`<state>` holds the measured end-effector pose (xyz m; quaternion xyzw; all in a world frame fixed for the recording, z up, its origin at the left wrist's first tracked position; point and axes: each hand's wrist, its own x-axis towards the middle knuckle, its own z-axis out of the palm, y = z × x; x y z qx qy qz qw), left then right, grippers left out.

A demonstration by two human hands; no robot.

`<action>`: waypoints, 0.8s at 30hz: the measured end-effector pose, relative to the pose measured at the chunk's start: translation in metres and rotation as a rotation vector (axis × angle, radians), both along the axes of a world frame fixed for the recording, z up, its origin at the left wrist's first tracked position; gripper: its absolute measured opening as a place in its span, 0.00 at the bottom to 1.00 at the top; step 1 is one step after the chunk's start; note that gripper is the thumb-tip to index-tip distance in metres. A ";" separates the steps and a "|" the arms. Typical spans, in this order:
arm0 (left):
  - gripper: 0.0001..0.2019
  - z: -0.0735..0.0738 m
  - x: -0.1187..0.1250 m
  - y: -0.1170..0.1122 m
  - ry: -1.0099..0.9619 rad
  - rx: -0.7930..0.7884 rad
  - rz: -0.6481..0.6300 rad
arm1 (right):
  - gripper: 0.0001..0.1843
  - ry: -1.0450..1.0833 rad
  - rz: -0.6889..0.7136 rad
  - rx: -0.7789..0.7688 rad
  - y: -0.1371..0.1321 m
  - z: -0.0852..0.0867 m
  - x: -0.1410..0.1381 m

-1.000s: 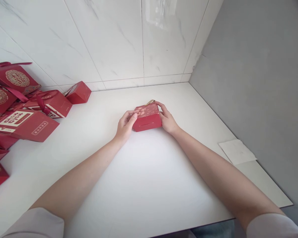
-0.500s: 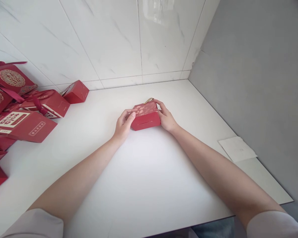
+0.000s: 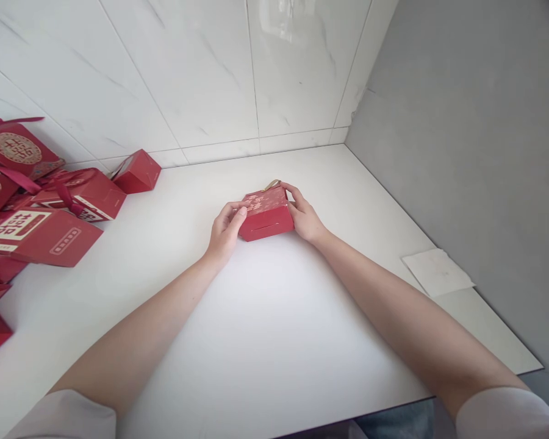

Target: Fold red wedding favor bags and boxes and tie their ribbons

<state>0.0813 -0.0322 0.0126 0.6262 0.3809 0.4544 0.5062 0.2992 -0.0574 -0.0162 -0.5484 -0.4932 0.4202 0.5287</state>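
A small red gift box point(image 3: 266, 214) with gold print and a gold handle loop rests on the white table point(image 3: 274, 329), far from me near the middle. My left hand point(image 3: 224, 230) grips its left side, thumb on the top edge. My right hand point(image 3: 304, 216) holds its right side, fingers curled over the top by the gold loop. Both hands are closed on the box.
A heap of red gift boxes and bags point(image 3: 36, 213) with ribbons covers the table's left side; one small red box point(image 3: 137, 172) lies near the tiled wall. A white paper sheet point(image 3: 437, 271) lies at the right edge by the grey wall.
The hands and the box have barely moved; only the view has shifted slightly, sliding everything a little to the left.
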 end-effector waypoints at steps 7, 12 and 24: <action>0.23 0.000 -0.002 -0.003 0.042 0.102 -0.042 | 0.33 0.024 0.012 0.004 -0.001 0.001 0.000; 0.22 0.002 -0.007 -0.012 0.080 0.270 -0.053 | 0.37 0.132 0.008 0.015 -0.004 0.005 -0.001; 0.34 -0.009 -0.002 -0.004 0.169 0.098 0.092 | 0.29 0.508 0.115 0.153 -0.011 0.019 -0.016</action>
